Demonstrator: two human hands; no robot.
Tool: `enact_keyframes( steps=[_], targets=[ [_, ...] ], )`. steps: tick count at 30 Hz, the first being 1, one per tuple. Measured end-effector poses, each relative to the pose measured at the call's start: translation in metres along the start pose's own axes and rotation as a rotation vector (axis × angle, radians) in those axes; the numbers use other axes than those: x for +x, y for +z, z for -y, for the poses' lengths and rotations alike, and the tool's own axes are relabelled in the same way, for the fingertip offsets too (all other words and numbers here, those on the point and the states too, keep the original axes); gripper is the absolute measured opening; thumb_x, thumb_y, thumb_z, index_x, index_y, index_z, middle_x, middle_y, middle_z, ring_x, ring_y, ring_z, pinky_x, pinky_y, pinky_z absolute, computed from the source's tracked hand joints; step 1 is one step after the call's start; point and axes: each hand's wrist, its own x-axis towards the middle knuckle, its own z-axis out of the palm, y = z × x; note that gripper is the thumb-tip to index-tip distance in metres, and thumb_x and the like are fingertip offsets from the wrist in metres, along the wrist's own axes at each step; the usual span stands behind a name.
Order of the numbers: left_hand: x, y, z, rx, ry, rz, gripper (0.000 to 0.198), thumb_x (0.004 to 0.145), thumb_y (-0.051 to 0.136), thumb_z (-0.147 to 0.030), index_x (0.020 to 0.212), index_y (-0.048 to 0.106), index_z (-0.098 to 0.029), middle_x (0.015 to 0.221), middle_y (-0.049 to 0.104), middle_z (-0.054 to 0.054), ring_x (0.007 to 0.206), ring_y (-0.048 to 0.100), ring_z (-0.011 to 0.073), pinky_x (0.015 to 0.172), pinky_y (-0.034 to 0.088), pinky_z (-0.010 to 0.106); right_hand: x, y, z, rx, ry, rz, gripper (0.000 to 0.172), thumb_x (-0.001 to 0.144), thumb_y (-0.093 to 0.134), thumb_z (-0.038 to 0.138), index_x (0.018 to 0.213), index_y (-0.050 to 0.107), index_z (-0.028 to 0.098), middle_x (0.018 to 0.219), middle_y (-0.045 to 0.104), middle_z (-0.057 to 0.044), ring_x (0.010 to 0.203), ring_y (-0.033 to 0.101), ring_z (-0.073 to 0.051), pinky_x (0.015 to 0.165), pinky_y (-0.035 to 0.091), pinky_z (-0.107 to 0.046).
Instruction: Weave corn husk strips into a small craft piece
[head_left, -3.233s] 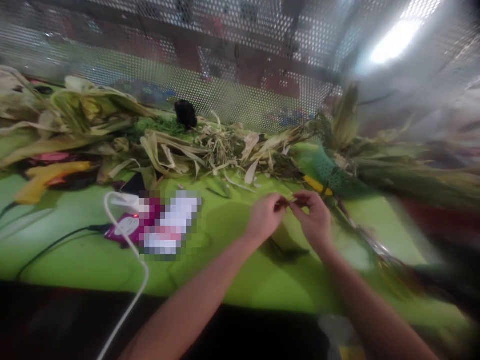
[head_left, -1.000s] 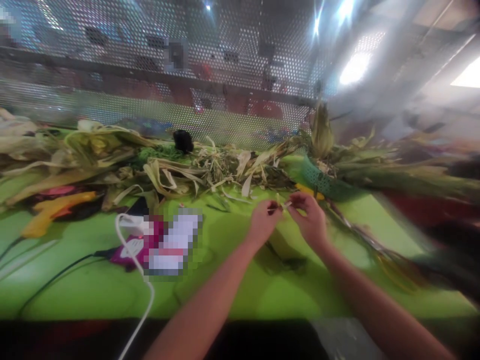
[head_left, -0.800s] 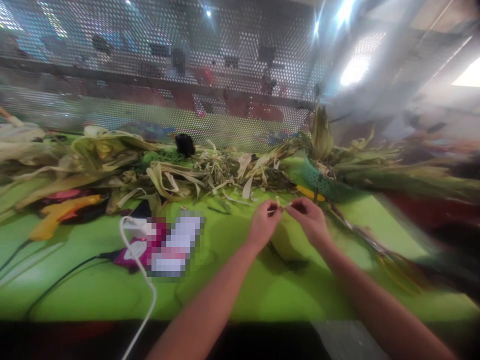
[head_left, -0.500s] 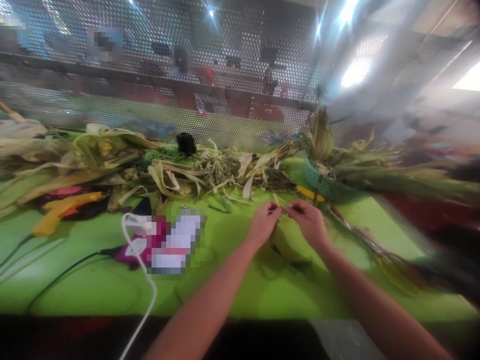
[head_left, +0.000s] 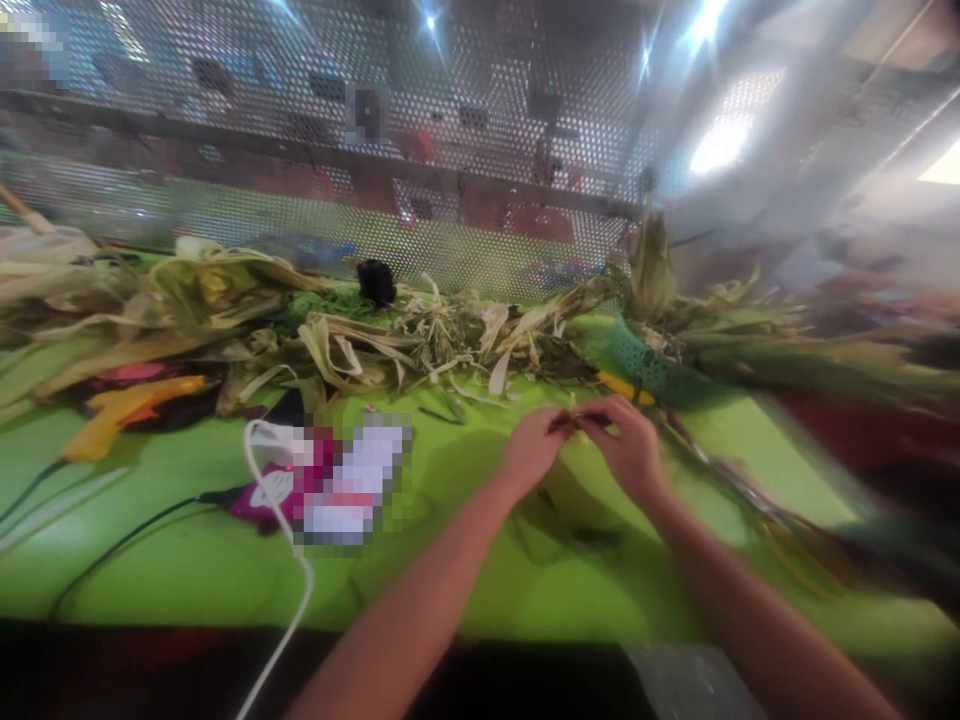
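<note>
My left hand (head_left: 534, 448) and my right hand (head_left: 628, 447) meet fingertip to fingertip above the green table (head_left: 187, 560). Both are pinched shut on a thin strip of dried leaf (head_left: 574, 418) held between them. The strip is small and blurred. A darker green leaf piece (head_left: 570, 500) lies on the table just under my wrists.
A long heap of dried husks and leaves (head_left: 390, 335) runs along the back, in front of a perforated metal screen (head_left: 315, 130). A green mesh basket (head_left: 652, 365) sits at the right, a yellow glue gun (head_left: 127, 410) at the left. A white cable (head_left: 289, 540) and a pink device (head_left: 262, 492) lie nearer.
My hands have stayed together at the same spot, working the strip between the fingertips. The view has shifted slightly.
</note>
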Motion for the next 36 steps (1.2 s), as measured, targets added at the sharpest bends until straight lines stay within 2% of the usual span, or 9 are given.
enact_keyframes(
  steps=[3,8,14,20,25,28,33,36],
  targets=[
    [-0.0015,-0.0022,-0.0009,0.021,0.034,0.018,0.019,0.088,0.048,-0.026,0.081,0.065,-0.018,0.082,0.065,0.002,0.08,0.057,0.017,0.072,0.041,0.027,0.0009,0.0009,-0.0012,0.053,0.074,-0.012,0.009,0.081,0.066,0.03,0.083,0.068,0.022,0.08,0.066,-0.002,0.071,0.061,-0.017,0.068,0.051,-0.032],
    [-0.0039,-0.0044,0.0002,0.113,0.136,0.04,0.02,0.088,0.048,-0.025,0.078,0.064,-0.018,0.079,0.06,0.002,0.079,0.055,0.0162,0.071,0.039,0.025,0.0034,0.0001,-0.0032,0.195,0.211,0.054,0.027,0.077,0.069,0.033,0.101,0.066,0.02,0.082,0.068,-0.003,0.069,0.061,-0.016,0.064,0.052,-0.03],
    [-0.0051,-0.0057,-0.0013,0.17,0.162,0.044,0.021,0.09,0.047,-0.028,0.082,0.065,-0.019,0.079,0.059,0.003,0.078,0.054,0.0162,0.069,0.038,0.026,0.004,-0.0011,-0.0051,0.368,0.316,0.08,0.037,0.073,0.073,0.036,0.104,0.065,0.019,0.082,0.067,-0.002,0.072,0.062,-0.016,0.067,0.051,-0.03],
    [-0.0039,-0.0064,-0.0005,0.1,0.134,0.002,0.021,0.089,0.048,-0.029,0.08,0.063,-0.016,0.078,0.061,0.002,0.076,0.054,0.0152,0.068,0.038,0.025,0.004,-0.0009,-0.0048,0.382,0.36,0.075,0.024,0.072,0.074,0.038,0.081,0.068,0.017,0.073,0.066,-0.002,0.067,0.058,-0.015,0.065,0.047,-0.029],
    [-0.0035,-0.0073,-0.0011,0.096,0.132,0.024,0.023,0.089,0.049,-0.03,0.078,0.063,-0.016,0.076,0.061,0.002,0.074,0.054,0.0149,0.068,0.038,0.026,0.0037,-0.001,-0.0018,0.425,0.373,0.056,0.025,0.073,0.073,0.037,0.089,0.068,0.019,0.077,0.067,-0.002,0.069,0.059,-0.015,0.067,0.047,-0.028],
    [-0.0037,-0.0063,0.0001,0.099,0.156,0.036,0.024,0.089,0.049,-0.032,0.077,0.063,-0.016,0.076,0.061,0.003,0.076,0.055,0.0156,0.069,0.039,0.026,0.0032,-0.0003,-0.0015,0.413,0.36,0.061,0.022,0.072,0.073,0.036,0.084,0.068,0.019,0.075,0.066,-0.001,0.069,0.058,-0.015,0.067,0.046,-0.028],
    [-0.0032,-0.0064,0.0013,-0.137,0.079,0.005,0.017,0.088,0.051,-0.028,0.092,0.063,-0.017,0.09,0.066,0.004,0.084,0.059,0.0154,0.077,0.045,0.026,0.0046,0.0004,-0.0025,0.359,0.361,-0.002,0.019,0.072,0.072,0.036,0.078,0.067,0.018,0.071,0.064,0.0,0.066,0.055,-0.014,0.064,0.044,-0.027],
    [-0.0032,-0.0073,0.0007,-0.205,0.05,-0.008,0.013,0.086,0.053,-0.025,0.09,0.062,-0.017,0.088,0.066,0.003,0.081,0.06,0.0144,0.077,0.046,0.026,0.0055,0.0004,-0.0005,0.366,0.375,-0.005,0.019,0.07,0.072,0.035,0.076,0.067,0.018,0.067,0.062,0.001,0.063,0.053,-0.013,0.061,0.042,-0.026]
  ],
)
